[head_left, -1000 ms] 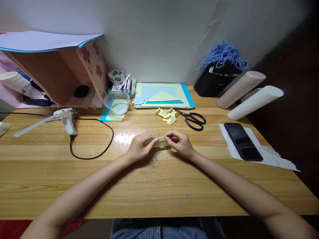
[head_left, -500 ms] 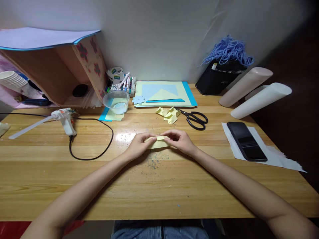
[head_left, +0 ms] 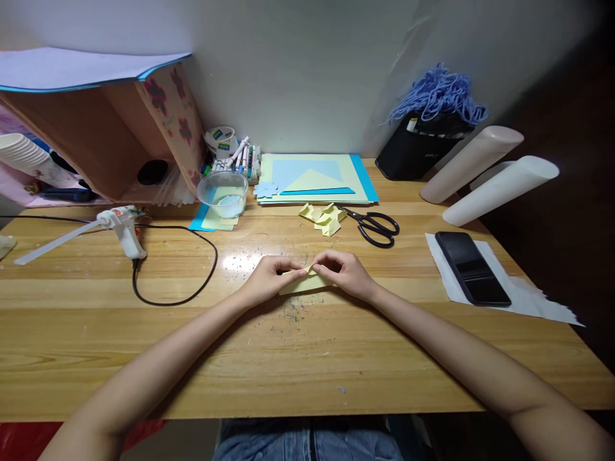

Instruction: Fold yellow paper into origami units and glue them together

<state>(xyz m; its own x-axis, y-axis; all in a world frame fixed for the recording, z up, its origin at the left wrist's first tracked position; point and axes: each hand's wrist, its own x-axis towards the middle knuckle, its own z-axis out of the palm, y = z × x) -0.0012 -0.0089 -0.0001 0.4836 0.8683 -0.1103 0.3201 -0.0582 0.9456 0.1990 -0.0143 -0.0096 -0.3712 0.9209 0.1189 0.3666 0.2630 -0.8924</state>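
A pale yellow strip of paper (head_left: 306, 284) is held between my two hands, low over the middle of the wooden table. My left hand (head_left: 273, 276) pinches it at the left, thumb in front. My right hand (head_left: 344, 272) grips it at the right, its thumb and fingertips at a small raised fold near the top edge. The fingertips partly cover that fold. Just beyond the hands lie several folded yellow paper pieces (head_left: 327, 221), touching the tip of the black-handled scissors (head_left: 373, 225).
A white glue gun (head_left: 123, 234) with its looping black cord lies at left. Behind it stands a cardboard box (head_left: 173, 121). Further back are a clear plastic bowl (head_left: 222, 195), markers (head_left: 243, 157) and stacked coloured paper (head_left: 368, 179). At right lie a phone (head_left: 471, 269) and white tubes (head_left: 500, 190).
My fingertips have drawn closer together at the paper's top edge. The small flat fold there now stands up, pinched between them. The whole view has shifted slightly.
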